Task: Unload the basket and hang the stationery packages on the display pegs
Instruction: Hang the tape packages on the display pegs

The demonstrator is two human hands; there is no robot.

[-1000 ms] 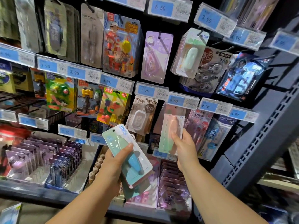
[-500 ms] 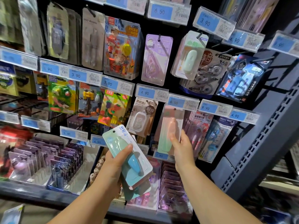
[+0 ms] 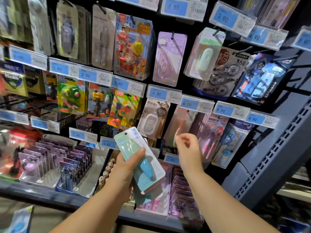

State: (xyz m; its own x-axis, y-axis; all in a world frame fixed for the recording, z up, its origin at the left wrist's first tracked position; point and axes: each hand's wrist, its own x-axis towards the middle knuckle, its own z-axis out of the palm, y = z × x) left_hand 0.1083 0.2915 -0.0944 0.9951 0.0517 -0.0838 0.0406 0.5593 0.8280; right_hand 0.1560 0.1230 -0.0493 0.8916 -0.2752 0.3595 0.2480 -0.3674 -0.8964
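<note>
- Since half a second ago, the right hand has let go of the pink package, which hangs on a peg under the "6.50" price tag; its fingers are loosely curled, holding nothing.
- Left hand grips a stack of packages; the top one is a mint card with a clear plastic blister over a blue rounded item.
- Neighbouring tags read "4.90" and "9.90".

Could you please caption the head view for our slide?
Left hand grips stacked teal packages while the empty right hand hovers before a pink package on its peg.
</note>
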